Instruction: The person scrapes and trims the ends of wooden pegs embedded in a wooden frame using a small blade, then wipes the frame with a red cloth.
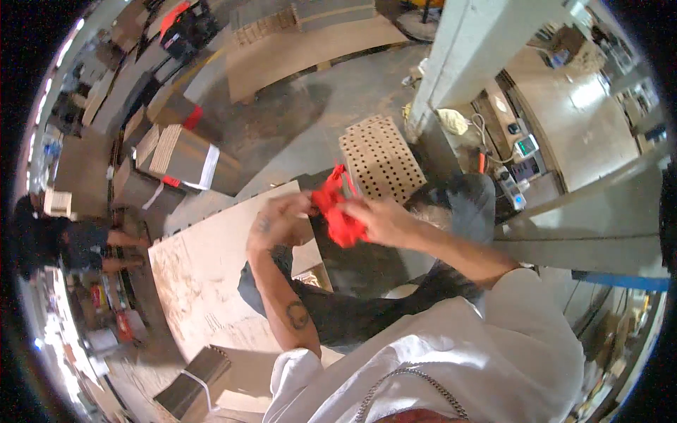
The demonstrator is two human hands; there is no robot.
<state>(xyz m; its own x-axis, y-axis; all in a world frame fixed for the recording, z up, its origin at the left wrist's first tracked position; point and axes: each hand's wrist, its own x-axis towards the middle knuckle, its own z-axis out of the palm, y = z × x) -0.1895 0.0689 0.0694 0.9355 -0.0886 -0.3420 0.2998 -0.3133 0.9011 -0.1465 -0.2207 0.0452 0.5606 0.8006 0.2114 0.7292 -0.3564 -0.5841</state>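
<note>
A crumpled red bundle [344, 227] of soft, strip-like material hangs over my lap; blur hides whether it is cloth or strap. My right hand [384, 221] grips its right side, fingers closed. At its upper left, the closed fingers of my left hand [283, 211] pinch the edge, smeared by motion. A thin red loop [340, 173] sticks up from the top of the bundle. Below it are my dark trousers [381, 310]. A pale board surface [211, 268] lies to the left, under my left forearm.
A stack of board with rows of round holes [381, 158] stands just beyond my hands. Bundled cardboard sheets [185, 158] stand at the left. A pillar [472, 56] rises at the right, beside a bench with small devices [525, 146]. Another person [63, 243] is at the far left.
</note>
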